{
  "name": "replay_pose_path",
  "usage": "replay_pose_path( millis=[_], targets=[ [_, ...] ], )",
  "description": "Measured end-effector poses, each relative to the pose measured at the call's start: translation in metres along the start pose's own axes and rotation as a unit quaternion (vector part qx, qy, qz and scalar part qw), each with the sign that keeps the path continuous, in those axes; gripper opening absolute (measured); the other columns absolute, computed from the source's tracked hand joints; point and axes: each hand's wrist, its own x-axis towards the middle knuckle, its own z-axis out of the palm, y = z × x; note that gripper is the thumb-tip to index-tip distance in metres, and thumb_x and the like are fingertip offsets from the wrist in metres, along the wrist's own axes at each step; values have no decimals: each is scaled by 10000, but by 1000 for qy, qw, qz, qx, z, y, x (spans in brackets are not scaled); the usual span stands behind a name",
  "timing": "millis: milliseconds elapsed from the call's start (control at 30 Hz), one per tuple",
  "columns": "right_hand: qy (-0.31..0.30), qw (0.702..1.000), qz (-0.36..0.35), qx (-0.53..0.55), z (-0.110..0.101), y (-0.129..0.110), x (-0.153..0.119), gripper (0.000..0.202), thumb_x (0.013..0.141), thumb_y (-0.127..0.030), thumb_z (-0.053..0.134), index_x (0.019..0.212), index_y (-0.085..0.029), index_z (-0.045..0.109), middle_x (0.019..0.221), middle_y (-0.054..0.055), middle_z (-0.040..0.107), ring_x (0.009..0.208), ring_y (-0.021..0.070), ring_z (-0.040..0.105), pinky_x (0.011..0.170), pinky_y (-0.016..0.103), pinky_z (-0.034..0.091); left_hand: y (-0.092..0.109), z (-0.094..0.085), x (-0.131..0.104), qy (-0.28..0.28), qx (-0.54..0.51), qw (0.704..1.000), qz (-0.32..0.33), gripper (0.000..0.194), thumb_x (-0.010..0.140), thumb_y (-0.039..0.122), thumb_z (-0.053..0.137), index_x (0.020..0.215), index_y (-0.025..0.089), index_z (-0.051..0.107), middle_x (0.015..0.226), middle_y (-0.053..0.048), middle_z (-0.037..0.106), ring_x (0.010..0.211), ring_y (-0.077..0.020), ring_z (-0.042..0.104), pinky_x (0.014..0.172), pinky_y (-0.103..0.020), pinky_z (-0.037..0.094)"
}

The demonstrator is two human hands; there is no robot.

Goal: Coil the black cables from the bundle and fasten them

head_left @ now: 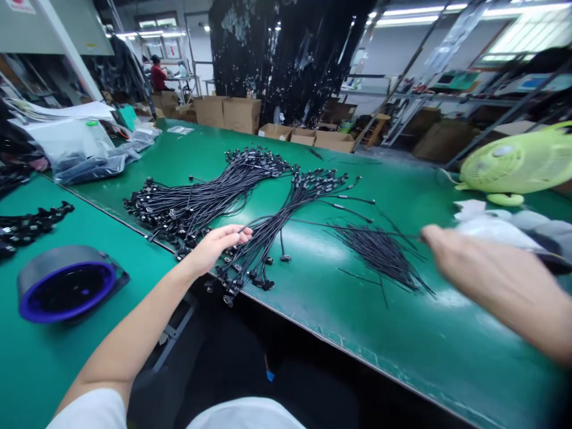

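The left hand [230,237] pinches a black cable [246,229] between thumb and fingertips, at the near part of a splayed cable bundle [286,211]. The right hand [440,241], blurred, has its fingers drawn together and appears to hold the end of a thin strand [402,234]; whether that strand and the pinched cable are one piece, I cannot tell.

The cable looks light and bendy, with enough spring to slip or snag among its neighbours. The plain length just behind a connector seems the best place to take hold; the small plugs would probably suffer most from a hard tug.

The bundle narrows in its middle and fans out at both ends, with some connectors [235,267] hanging over the table's near edge. To its left lies a larger cable bundle [210,190]; to its right is a loose heap of thin black strips [379,256], likely stiffer than the cables.

The green table [322,298] is smooth and shiny, so light things should slide easily on it. A purple-rimmed round object [67,286] sits at the far left, a lime-green fan [518,161] at the right. Beyond are cardboard boxes [241,114], dark hanging sheeting [286,53] and a seated person in red [158,74].
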Motion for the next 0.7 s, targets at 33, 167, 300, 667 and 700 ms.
replay_pose_path(
  millis=[33,167,300,667,700],
  targets=[
    [-21,1000,5,-18,6,-22,-17,368,983,-425,275,708,-274,469,481,31,433,403,194,424,434,329,247,5,16,-4,-36,-12,999,-1,190,856,314,552,891,153,648,1219,-120,643,1156,-260,587,1023,-411,418],
    [-146,989,-23,-20,23,-105,-52,288,999,-291,335,753,-223,469,598,1,577,452,133,507,452,261,292,20,86,-24,-125,84,988,41,200,882,229,495,1049,203,601,1329,-102,565,1243,-241,520,1072,-394,372],
    [-147,989,7,6,20,-128,-38,318,1008,-325,342,788,-187,525,686,13,601,555,117,533,502,238,284,23,128,-44,-259,110,959,29,286,926,268,460,1180,212,580,1053,-80,665,1005,-212,611,966,-355,432],
    [-114,975,128,140,45,-14,-63,344,928,-497,454,1025,-215,626,974,64,677,860,207,623,744,310,453,29,81,-67,-115,-348,919,-149,214,903,289,569,951,129,702,472,105,191,378,-31,135,423,-148,320],
    [-103,975,130,146,49,-10,-70,342,932,-489,447,1030,-214,625,963,66,677,852,207,625,742,313,459,33,75,-68,-69,-360,921,-135,214,909,275,554,986,136,697,484,102,192,372,-29,134,416,-139,320]
  ],
)
